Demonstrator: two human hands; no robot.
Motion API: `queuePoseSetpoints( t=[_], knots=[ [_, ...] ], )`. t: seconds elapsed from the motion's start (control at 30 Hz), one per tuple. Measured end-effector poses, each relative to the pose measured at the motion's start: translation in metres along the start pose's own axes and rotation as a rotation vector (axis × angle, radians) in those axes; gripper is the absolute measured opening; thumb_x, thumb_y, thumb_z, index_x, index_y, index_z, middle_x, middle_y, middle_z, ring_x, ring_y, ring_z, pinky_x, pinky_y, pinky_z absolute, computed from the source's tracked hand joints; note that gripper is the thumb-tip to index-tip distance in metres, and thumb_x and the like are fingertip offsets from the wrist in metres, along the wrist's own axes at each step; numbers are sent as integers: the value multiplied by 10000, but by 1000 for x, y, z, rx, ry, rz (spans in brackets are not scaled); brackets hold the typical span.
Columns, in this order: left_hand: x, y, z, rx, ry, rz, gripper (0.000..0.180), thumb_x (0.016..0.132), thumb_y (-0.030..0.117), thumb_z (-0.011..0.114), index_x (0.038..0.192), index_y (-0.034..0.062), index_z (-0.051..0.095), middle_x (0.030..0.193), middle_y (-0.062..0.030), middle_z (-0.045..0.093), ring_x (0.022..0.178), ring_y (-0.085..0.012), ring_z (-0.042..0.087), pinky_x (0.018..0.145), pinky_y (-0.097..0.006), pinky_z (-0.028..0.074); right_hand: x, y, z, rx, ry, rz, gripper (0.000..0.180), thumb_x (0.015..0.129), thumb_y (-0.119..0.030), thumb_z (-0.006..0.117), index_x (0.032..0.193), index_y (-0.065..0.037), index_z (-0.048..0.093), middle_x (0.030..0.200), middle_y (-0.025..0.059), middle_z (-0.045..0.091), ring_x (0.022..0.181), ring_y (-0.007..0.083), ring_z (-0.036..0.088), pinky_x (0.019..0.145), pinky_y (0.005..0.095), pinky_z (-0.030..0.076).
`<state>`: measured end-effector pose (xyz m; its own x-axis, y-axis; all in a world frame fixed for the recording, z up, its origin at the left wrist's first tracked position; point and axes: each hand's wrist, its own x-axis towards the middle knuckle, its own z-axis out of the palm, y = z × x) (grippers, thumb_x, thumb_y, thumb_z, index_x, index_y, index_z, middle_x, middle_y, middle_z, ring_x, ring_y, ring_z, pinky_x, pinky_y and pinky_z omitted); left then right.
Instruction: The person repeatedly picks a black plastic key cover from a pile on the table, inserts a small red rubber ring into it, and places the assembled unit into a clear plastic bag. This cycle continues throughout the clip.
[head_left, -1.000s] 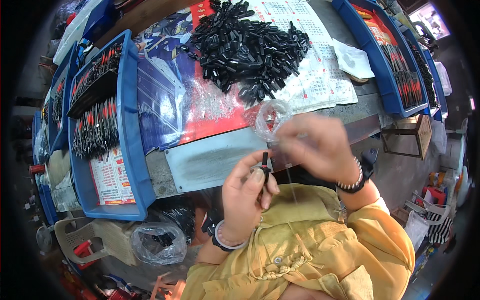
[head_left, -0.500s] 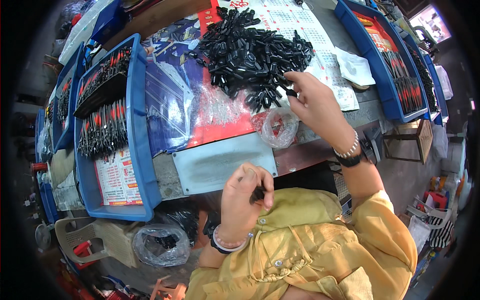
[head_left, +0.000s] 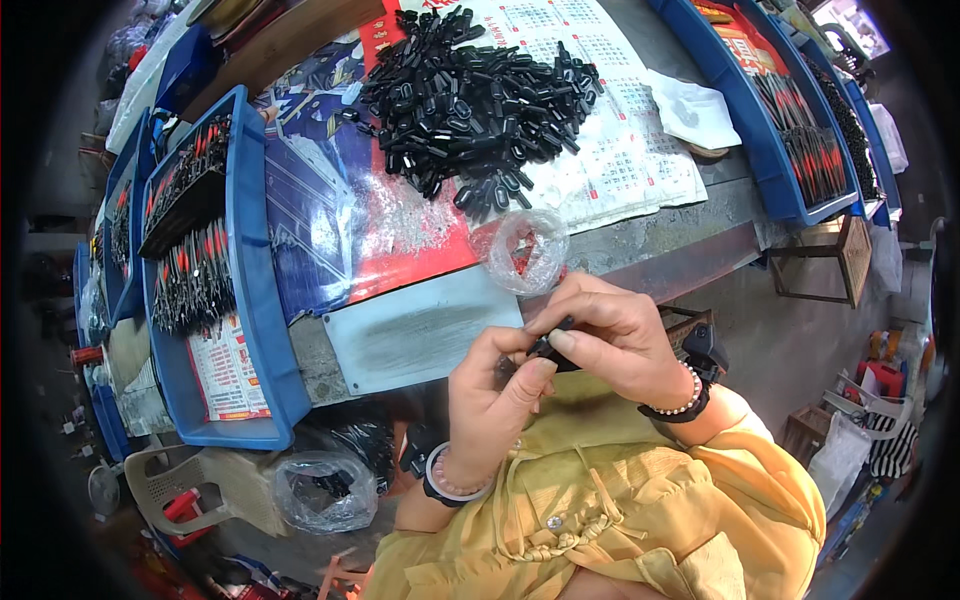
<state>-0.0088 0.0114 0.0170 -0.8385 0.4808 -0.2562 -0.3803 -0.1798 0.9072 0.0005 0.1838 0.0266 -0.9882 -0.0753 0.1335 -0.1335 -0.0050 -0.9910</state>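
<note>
Close together, left hand [head_left: 492, 392] and right hand [head_left: 618, 338], both in narrow pinches on black pieces [head_left: 543, 347].

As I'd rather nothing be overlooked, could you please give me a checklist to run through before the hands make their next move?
1. Dark piece held at the fingertips: ok; the left hand and right hand meet at the small black piece.
2. Piece properly aligned: cannot tell; fingers cover most of it.
3. Black parts at hand: ok; heaped on the bench beyond the hands.
4. Right hand clear of the clear plastic bag: cannot tell; they nearly meet in this view.
5. Flat plate clean: not ok; a dark smudge marks it.
</note>
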Motion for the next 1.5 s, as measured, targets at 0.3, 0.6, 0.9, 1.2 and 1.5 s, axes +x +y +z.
queuePoseSetpoints(
  t=[0.3, 0.6, 0.9, 1.2, 1.5],
  knots=[
    [-4, 2, -6, -111, -13, -149, 218, 953, 226, 575, 978, 15, 528, 795, -90, 642, 551, -55, 488, 492, -169, 357, 22, 3, -23, -216, -117, 46, 166, 865, -99, 624, 989, 6, 657, 833, 98, 588, 717, 173, 608, 648, 299, 489],
    [-3, -1, -18, -238, 9, -102, 166, 955, 113, 544, 1063, -13, 551, 869, -131, 664, 563, -51, 487, 509, -181, 395, 63, 28, -18, -1116, -157, -43, 56, 775, -85, 587, 792, -38, 613, 793, 126, 567, 755, 334, 605, 646, 422, 491],
    [-3, 1, -18, -234, 34, -105, 217, 936, 128, 562, 1068, -44, 554, 854, -175, 651, 537, -86, 474, 529, -187, 383, 72, 22, -16, -1189, -264, 10, 105, 755, -136, 617, 818, -61, 655, 822, 133, 604, 779, 324, 629, 662, 411, 506],
    [-2, 0, -19, -234, 45, -146, 224, 937, 144, 564, 1063, -40, 554, 837, -163, 646, 536, -88, 478, 528, -191, 385, 67, 17, -35, -870, -205, -101, 107, 786, -120, 607, 851, -35, 598, 823, 126, 566, 746, 329, 593, 640, 411, 479],
    [0, -3, -15, -248, 18, -162, 200, 947, 139, 564, 1076, -13, 557, 837, -126, 653, 547, -64, 482, 500, -182, 374, 66, 24, -20, -1149, -305, 4, 86, 774, -100, 589, 780, -14, 584, 809, 150, 594, 733, 344, 607, 641, 433, 488]
  ],
)
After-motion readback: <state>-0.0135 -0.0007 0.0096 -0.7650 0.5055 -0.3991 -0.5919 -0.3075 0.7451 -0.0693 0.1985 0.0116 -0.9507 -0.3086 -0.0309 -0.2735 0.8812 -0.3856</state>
